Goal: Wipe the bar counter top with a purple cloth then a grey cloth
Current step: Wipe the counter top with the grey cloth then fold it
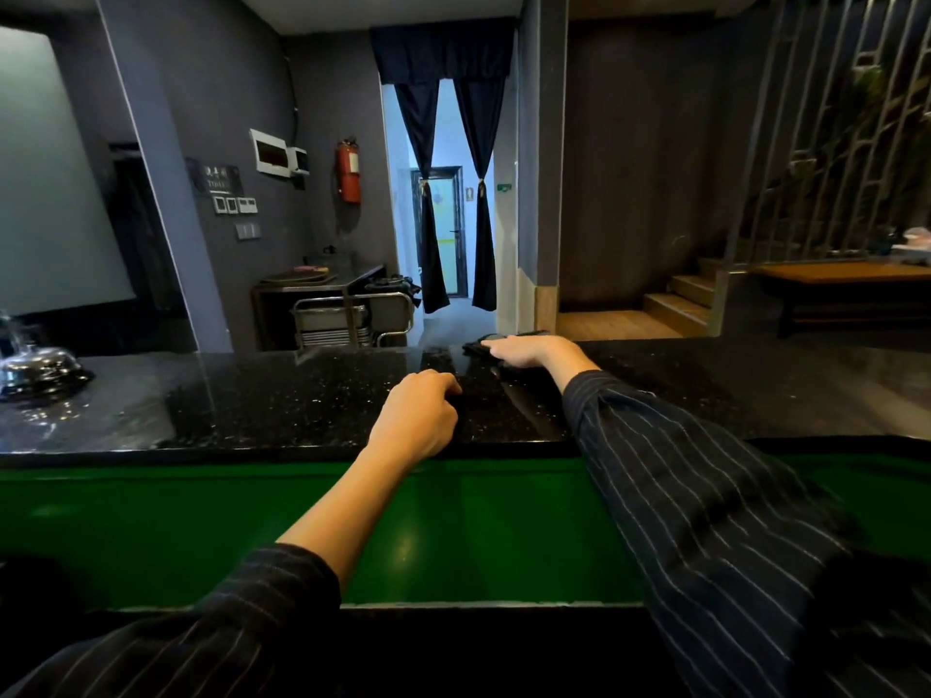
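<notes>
The bar counter top (282, 400) is black speckled stone running across the view. My right hand (531, 351) lies flat with straight fingers on a dark cloth (476, 348) near the counter's far edge; the cloth's colour is hard to tell in this light. Most of the cloth is hidden under the hand. My left hand (418, 418) rests on the counter nearer to me, fingers loosely curled, holding nothing.
A shiny metal bell-shaped object (38, 367) sits at the counter's far left. A green ledge (201, 526) runs below the counter's near edge. Beyond the counter are a metal cart (347, 319), a curtained doorway (448, 209) and stairs (680, 299).
</notes>
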{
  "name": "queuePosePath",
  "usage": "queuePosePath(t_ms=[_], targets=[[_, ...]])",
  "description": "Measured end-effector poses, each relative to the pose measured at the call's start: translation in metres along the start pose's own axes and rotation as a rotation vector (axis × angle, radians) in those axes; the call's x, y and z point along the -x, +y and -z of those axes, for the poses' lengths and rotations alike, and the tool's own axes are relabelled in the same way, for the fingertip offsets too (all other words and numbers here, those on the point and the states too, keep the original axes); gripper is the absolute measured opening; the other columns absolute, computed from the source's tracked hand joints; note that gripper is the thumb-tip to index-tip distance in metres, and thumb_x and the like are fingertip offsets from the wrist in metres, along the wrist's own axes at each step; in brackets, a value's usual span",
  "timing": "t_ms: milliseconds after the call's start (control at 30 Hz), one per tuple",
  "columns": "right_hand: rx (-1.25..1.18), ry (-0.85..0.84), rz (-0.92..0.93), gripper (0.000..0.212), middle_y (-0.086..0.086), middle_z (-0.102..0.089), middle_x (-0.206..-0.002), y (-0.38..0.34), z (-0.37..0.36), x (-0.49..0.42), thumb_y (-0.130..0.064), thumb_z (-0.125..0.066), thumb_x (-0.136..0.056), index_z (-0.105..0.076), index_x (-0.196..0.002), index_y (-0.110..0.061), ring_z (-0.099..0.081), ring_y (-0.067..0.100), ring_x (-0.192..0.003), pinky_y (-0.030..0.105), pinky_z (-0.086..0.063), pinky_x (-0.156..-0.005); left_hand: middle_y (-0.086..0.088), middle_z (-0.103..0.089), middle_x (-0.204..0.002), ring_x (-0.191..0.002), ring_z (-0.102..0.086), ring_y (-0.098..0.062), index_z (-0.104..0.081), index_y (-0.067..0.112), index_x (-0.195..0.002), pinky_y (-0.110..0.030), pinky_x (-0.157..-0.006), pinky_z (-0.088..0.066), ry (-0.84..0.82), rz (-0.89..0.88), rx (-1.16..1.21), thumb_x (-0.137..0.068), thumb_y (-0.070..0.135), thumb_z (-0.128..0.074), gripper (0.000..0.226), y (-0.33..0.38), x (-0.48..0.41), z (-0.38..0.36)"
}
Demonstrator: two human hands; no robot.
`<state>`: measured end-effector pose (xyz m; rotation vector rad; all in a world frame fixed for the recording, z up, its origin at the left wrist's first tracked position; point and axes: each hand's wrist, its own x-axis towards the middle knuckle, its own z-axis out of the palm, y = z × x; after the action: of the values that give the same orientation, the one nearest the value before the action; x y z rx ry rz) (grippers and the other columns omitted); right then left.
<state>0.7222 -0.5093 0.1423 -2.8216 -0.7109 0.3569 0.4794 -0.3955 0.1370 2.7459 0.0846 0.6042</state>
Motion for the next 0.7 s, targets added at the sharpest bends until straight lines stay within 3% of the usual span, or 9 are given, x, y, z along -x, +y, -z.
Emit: queuePosePath(t_ms=[67,133,300,467,533,600,700], targets=[[0.029,-0.024,-0.04,0.067,-0.006,-0.01,-0.163,0.009,-0.003,-0.043,-0.063,-0.019,-0.082,-0.011,-0.147,-0.049,-0.013,0.03,-0.149,0.066,-0.011,-0.114,-0.01,-0.059,-0.127,-0.116,-0.052,-0.031,-0.062,0.015,-0.118,-0.039,-0.096,-0.041,0.008,0.0,-0.007,-0.085,0.001,-0.039,0.043,0.0,-0.002,-0.001],[0.063,-0.015,-0.069,0.065,-0.007,-0.014,-0.161,-0.016,-0.007,-0.026,-0.061,-0.019,-0.085,-0.012,-0.148,-0.047,-0.016,0.03,-0.148,0.065,-0.01,-0.115,-0.01,-0.059,-0.126,-0.115,-0.052,-0.031,-0.062,0.016,-0.117,-0.039,-0.095,-0.042,0.015,0.003,-0.006,-0.085,0.002,-0.039,0.043,0.0,-0.003,-0.002],[0.12,-0.026,0.104,0.06,-0.007,-0.005,-0.163,-0.068,-0.017,0.031,-0.055,-0.018,-0.092,-0.011,-0.15,-0.044,-0.005,0.029,-0.151,0.062,-0.003,-0.117,-0.013,-0.062,-0.123,-0.113,-0.054,-0.033,-0.065,0.016,-0.114,-0.037,-0.094,-0.043,0.022,0.019,0.038,-0.08,0.0,-0.042,0.044,0.003,0.003,0.003],[0.076,-0.021,0.251,0.048,0.005,-0.018,-0.161,-0.034,-0.013,0.112,-0.017,-0.024,-0.105,-0.02,-0.153,-0.014,-0.013,0.022,-0.149,0.031,-0.009,-0.118,-0.014,-0.061,-0.127,-0.115,-0.054,-0.032,-0.065,0.017,-0.118,-0.035,-0.094,-0.043,-0.009,0.054,0.066,-0.08,-0.002,-0.041,0.049,0.003,0.007,0.007],[0.01,0.018,0.118,0.047,0.006,-0.021,-0.16,0.006,-0.007,0.127,-0.019,-0.023,-0.105,-0.023,-0.152,-0.018,-0.017,0.025,-0.148,0.038,-0.011,-0.12,-0.015,-0.061,-0.126,-0.114,-0.054,-0.033,-0.064,0.016,-0.119,-0.036,-0.094,-0.044,-0.011,0.06,0.078,-0.08,-0.003,-0.04,0.049,0.004,0.008,0.006],[0.016,0.091,-0.053,0.048,0.004,-0.019,-0.161,0.038,-0.004,0.137,-0.033,-0.021,-0.103,-0.024,-0.151,-0.033,-0.019,0.029,-0.148,0.049,-0.011,-0.12,-0.015,-0.062,-0.124,-0.113,-0.055,-0.033,-0.064,0.015,-0.118,-0.037,-0.095,-0.044,-0.006,0.057,0.08,-0.08,-0.002,-0.04,0.048,0.004,0.007,0.005],[0.1,0.155,-0.215,0.053,0.0,-0.012,-0.163,0.029,-0.009,0.151,-0.049,-0.021,-0.099,-0.016,-0.151,-0.041,-0.011,0.031,-0.149,0.058,-0.003,-0.117,-0.015,-0.064,-0.12,-0.109,-0.057,-0.034,-0.065,0.014,-0.113,-0.04,-0.093,-0.046,0.004,0.048,0.081,-0.079,0.001,-0.04,0.045,0.003,0.005,0.003]])
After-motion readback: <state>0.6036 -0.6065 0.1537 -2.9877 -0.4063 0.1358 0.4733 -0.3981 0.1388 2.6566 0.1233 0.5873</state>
